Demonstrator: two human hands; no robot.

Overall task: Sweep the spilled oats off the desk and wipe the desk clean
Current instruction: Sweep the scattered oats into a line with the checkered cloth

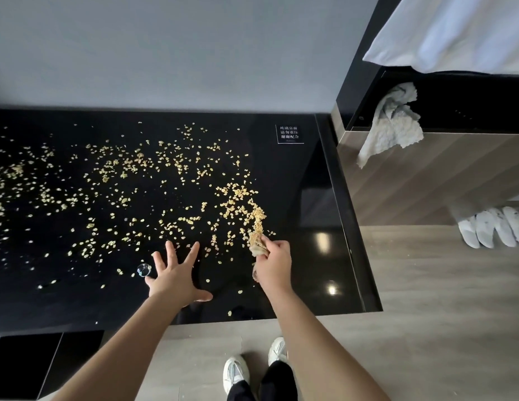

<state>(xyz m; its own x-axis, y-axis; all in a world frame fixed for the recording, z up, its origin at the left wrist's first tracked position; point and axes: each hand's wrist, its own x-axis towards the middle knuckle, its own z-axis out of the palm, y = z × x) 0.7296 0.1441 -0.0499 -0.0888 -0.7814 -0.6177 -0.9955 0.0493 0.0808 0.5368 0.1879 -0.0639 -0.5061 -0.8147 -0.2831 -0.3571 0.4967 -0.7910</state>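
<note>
Oats (136, 180) are scattered over most of the desk (310, 212), thickest just ahead of the right hand (274, 263), by which a tan wad (258, 246) is pinched. The left hand (174, 276) is spread, nothing held. Flakes could be flicked onto the floor (426, 285) by a fast sweep, and the clear object (144, 270) beside the left hand could be knocked off.

Your bench (316, 198) is a glossy black slab set against the wall. Oats (177, 169) lie scattered across most of it, thickest in a heap (246, 206) towards your right. A white-lettered label (290, 134) sits in the far right corner, and a small clear round object (143, 270) rests nearer you. White slippers (495, 230) lie on the floor (426, 285) beyond.
</note>
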